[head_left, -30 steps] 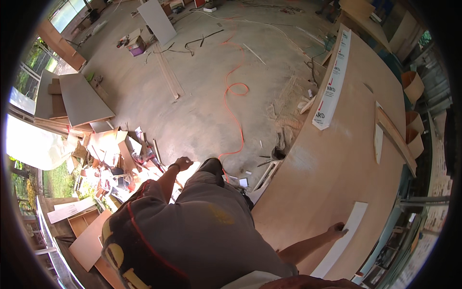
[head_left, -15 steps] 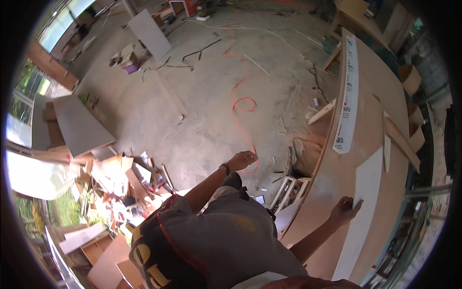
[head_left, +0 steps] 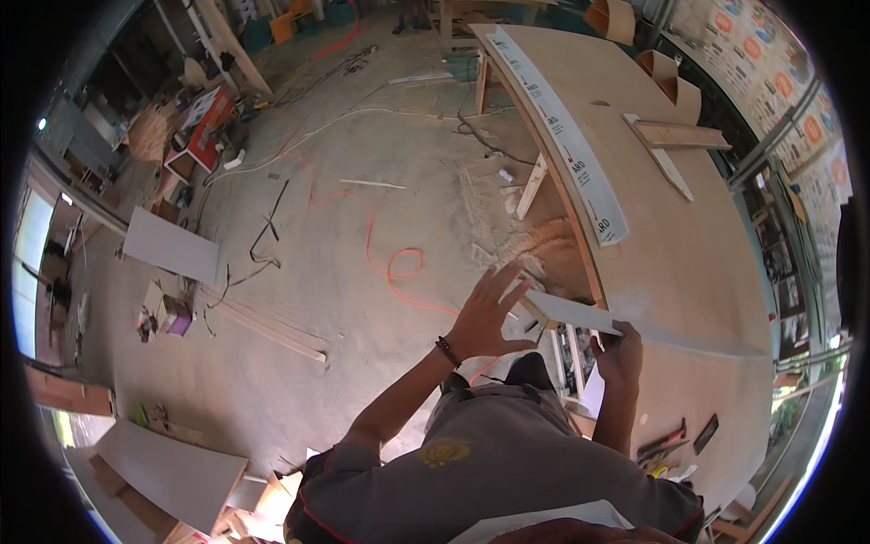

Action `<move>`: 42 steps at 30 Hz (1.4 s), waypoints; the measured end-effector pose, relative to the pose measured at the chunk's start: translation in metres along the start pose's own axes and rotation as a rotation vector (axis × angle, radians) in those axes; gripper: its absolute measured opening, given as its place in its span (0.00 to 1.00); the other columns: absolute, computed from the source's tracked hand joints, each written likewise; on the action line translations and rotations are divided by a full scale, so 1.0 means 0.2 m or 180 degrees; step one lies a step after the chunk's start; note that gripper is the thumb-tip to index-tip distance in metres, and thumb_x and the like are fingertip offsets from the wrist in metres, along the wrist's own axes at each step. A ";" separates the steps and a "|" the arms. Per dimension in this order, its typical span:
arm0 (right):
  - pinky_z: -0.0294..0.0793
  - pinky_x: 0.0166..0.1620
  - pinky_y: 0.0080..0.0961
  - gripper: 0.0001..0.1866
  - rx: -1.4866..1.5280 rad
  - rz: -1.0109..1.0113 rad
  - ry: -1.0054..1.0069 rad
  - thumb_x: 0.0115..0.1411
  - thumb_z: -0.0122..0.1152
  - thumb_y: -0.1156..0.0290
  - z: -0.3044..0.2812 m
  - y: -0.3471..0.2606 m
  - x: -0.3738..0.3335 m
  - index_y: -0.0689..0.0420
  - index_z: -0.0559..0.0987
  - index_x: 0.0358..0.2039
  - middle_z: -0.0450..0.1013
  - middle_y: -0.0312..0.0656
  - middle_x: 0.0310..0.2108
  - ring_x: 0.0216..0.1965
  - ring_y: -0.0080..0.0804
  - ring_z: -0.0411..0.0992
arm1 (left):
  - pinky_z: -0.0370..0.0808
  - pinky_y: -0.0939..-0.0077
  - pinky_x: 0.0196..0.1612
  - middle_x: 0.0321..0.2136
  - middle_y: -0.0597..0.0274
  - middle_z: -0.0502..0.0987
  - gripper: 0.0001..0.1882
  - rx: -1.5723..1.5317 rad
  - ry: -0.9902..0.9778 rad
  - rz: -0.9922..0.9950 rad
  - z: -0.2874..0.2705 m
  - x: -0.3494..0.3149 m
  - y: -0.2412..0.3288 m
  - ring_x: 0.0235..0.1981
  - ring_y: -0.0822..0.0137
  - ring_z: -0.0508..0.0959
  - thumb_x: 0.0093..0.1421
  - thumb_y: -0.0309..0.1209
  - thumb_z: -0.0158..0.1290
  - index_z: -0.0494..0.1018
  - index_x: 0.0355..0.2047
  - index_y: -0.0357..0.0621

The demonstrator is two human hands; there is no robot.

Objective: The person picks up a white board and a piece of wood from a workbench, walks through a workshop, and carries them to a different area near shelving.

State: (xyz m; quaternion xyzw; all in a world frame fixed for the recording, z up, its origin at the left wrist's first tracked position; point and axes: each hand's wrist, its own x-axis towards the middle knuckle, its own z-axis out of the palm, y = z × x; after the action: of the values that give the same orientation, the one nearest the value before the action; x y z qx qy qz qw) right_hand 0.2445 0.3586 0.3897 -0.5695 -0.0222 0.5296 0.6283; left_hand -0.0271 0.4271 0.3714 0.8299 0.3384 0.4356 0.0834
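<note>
A long, narrow white board (head_left: 573, 313) now lies crosswise over the edge of the plywood-topped workbench (head_left: 698, 281). My right hand (head_left: 621, 354) grips it from the near side, its fingers bent over the board's edge. The board's near-left end sticks out past the bench and shows a pale cut edge. Close to that end, my left hand (head_left: 488, 319) is spread wide with its fingers apart; it holds nothing. Whether its fingertips touch the board is hard to tell.
A printed white strip (head_left: 573, 163) runs along the bench's left edge. Wooden offcuts (head_left: 680, 135) and a dark flat object (head_left: 706, 433) also lie on the bench. An orange hose (head_left: 369, 243) curls across the concrete floor. Grey panels (head_left: 172, 467) lean at lower left.
My view has swung to the right. The white board has turned from lengthwise to crosswise, its end past the bench edge. My left hand has come up to that end and spread.
</note>
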 end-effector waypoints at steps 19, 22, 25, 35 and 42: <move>0.66 0.50 0.47 0.44 -0.0196 -0.0171 0.1699 0.46 0.67 0.49 -0.26 0.15 0.59 0.52 0.63 0.62 0.63 0.42 0.54 0.54 0.38 0.63 | 0.77 0.67 0.45 0.40 0.55 0.81 0.14 -0.2105 -0.0606 -0.1501 0.62 -0.15 -0.24 0.43 0.54 0.81 0.56 0.30 0.62 0.78 0.43 0.44; 0.64 0.55 0.56 0.40 0.0228 -0.0376 0.1757 0.51 0.64 0.52 -0.31 0.00 0.70 0.53 0.63 0.62 0.63 0.46 0.57 0.57 0.46 0.62 | 0.77 0.67 0.46 0.40 0.56 0.81 0.15 -0.2019 -0.1014 -0.1230 0.66 -0.12 -0.36 0.43 0.55 0.81 0.56 0.31 0.63 0.78 0.43 0.44; 0.62 0.57 0.62 0.36 0.0399 -0.0436 0.1785 0.55 0.61 0.56 -0.47 -0.09 0.90 0.53 0.63 0.63 0.61 0.50 0.60 0.59 0.50 0.62 | 0.77 0.66 0.45 0.39 0.57 0.82 0.15 -0.1906 -0.1479 -0.1216 0.71 -0.11 -0.46 0.41 0.56 0.81 0.55 0.32 0.63 0.79 0.43 0.46; 0.76 0.45 0.54 0.26 0.0363 -0.0429 0.1799 0.55 0.53 0.74 -0.65 -0.37 1.17 0.65 0.66 0.55 0.69 0.53 0.48 0.47 0.52 0.72 | 0.76 0.66 0.49 0.43 0.63 0.81 0.21 -0.1571 -0.1460 -0.0845 0.66 0.28 -0.62 0.45 0.59 0.80 0.50 0.33 0.63 0.79 0.46 0.51; 0.77 0.42 0.42 0.27 0.0181 -0.1301 0.1437 0.56 0.57 0.75 -0.08 -0.64 1.17 0.75 0.65 0.54 0.70 0.55 0.48 0.46 0.48 0.73 | 0.73 0.61 0.57 0.52 0.60 0.77 0.28 -0.1293 -0.0744 -0.0601 0.64 0.56 -0.87 0.55 0.56 0.75 0.45 0.34 0.62 0.77 0.50 0.50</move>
State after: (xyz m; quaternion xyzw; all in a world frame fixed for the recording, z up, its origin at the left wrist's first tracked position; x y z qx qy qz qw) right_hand 0.4398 0.5351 0.3450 -0.6387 0.0187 0.2527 0.7265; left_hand 0.0312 0.6499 0.2940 0.8056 0.3081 0.3860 0.3272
